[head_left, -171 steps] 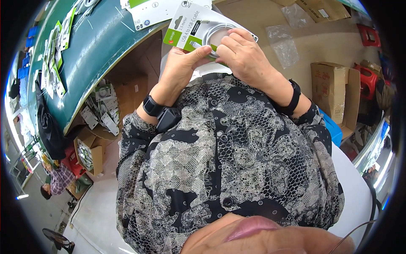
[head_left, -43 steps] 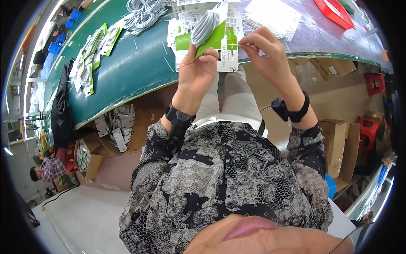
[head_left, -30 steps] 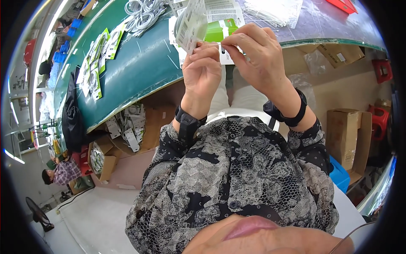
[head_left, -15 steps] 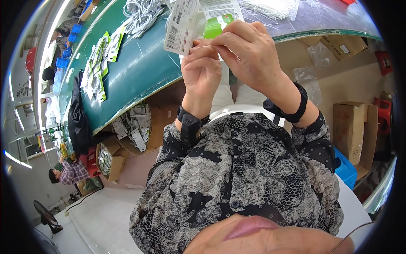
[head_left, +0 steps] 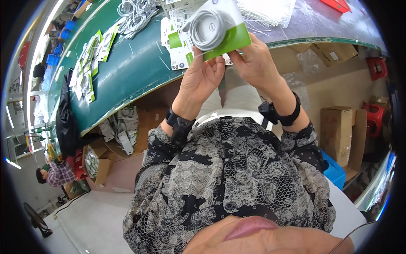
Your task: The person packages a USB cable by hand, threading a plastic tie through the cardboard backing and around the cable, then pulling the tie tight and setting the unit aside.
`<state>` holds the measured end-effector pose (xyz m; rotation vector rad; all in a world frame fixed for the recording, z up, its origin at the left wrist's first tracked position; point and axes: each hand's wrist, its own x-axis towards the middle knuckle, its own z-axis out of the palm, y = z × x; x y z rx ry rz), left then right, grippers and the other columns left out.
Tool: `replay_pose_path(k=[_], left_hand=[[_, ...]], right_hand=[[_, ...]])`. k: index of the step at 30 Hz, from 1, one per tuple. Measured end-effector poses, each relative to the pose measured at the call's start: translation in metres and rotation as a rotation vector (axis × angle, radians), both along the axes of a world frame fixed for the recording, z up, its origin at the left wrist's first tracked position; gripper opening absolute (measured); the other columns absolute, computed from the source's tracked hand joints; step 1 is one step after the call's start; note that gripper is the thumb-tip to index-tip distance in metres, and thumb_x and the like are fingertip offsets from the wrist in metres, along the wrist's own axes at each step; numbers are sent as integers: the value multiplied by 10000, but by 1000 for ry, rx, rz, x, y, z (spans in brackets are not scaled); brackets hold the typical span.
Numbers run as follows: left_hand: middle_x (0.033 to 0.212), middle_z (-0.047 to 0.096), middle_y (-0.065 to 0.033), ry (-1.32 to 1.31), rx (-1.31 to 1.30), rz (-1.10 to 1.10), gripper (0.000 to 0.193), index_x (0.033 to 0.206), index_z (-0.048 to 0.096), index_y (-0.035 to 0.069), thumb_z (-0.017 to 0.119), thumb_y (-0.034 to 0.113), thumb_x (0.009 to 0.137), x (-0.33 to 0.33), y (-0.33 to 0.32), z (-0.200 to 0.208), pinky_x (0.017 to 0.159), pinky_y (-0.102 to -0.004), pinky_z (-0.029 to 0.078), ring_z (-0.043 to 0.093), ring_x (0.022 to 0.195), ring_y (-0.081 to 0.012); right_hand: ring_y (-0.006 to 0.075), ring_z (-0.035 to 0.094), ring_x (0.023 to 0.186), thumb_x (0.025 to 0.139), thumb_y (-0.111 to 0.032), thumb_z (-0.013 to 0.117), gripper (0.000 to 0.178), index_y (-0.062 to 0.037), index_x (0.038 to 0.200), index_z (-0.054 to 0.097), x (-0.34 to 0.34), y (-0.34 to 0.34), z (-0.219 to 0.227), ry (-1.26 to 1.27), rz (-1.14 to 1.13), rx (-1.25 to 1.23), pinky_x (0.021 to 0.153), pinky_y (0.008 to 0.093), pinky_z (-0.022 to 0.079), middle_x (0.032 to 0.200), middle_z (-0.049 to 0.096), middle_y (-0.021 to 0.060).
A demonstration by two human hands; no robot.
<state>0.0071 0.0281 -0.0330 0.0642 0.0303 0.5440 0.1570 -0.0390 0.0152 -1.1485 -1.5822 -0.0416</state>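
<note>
A blister-packed cable (head_left: pixel 218 31) is held up above the near edge of the table, its coiled light-grey cable facing me on a white and green card. My right hand (head_left: pixel 256 63) grips the card's lower right corner between thumb and fingers. At its lower left edge, my left hand (head_left: pixel 202 76) has its thumb against the pack, with the other fingers curled underneath. Behind the pack, flat printed cards (head_left: pixel 173 42) in white and green lie on the table and are partly covered by it.
Finished-looking cable packs (head_left: pixel 89 63) lie on the green table (head_left: pixel 139 72) at left. Loose coiled cables (head_left: pixel 136 17) sit farther back, near thin white ties (head_left: pixel 268 15). A red tray (head_left: pixel 336 5) is at far right. Open cartons (head_left: pixel 340 135) stand below; a person (head_left: pixel 59 173) is at far left.
The pack has turned from its printed back to its cable side and shifted right. My right hand has moved from pinching near the left fingers to the pack's lower right corner.
</note>
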Motion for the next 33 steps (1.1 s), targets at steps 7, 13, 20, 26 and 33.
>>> replay_pose_path(k=[7, 13, 20, 26, 33], left_hand=[[1189, 572, -120, 273, 206, 25, 415, 1299, 433, 88, 513, 302, 953, -6, -3, -1, 856, -378, 564, 603, 1052, -274], [1204, 571, -114, 408, 403, 175, 377, 1304, 425, 58, 509, 197, 965, -7, -17, 22, 834, -376, 574, 620, 1027, -268], [1164, 587, -105, 475, 769, 524, 324, 1261, 465, 23, 516, 84, 947, -4, -21, 13, 816, -354, 576, 623, 1010, -231], [1156, 585, -117, 586, 765, 539, 295, 1228, 485, -1, 516, 65, 943, -4, -31, 8, 804, -355, 575, 626, 996, -217], [1159, 585, -105, 546, 753, 482, 290, 1241, 474, 11, 487, 83, 960, -9, -35, 0, 840, -358, 559, 618, 1012, -211]], right_hand=[[176, 622, 902, 794, 55, 620, 243, 21, 1033, 590, 5, -14, -41, 372, 44, -224, 739, 309, 506, 1042, 637, 113], [163, 598, 918, 786, 37, 649, 316, 11, 1088, 561, 5, -19, -36, 208, -10, -56, 798, 289, 484, 1026, 630, 103], [172, 574, 884, 769, -9, 683, 355, -51, 1097, 556, 15, -41, 12, -123, -259, 164, 824, 326, 430, 1005, 627, 76], [185, 575, 848, 685, -103, 742, 340, -113, 993, 598, -12, -28, 7, -398, -272, 32, 884, 360, 305, 859, 642, -22], [149, 576, 841, 681, -105, 731, 303, -120, 960, 614, -12, -24, -2, -384, -162, -66, 892, 362, 307, 822, 642, -39]])
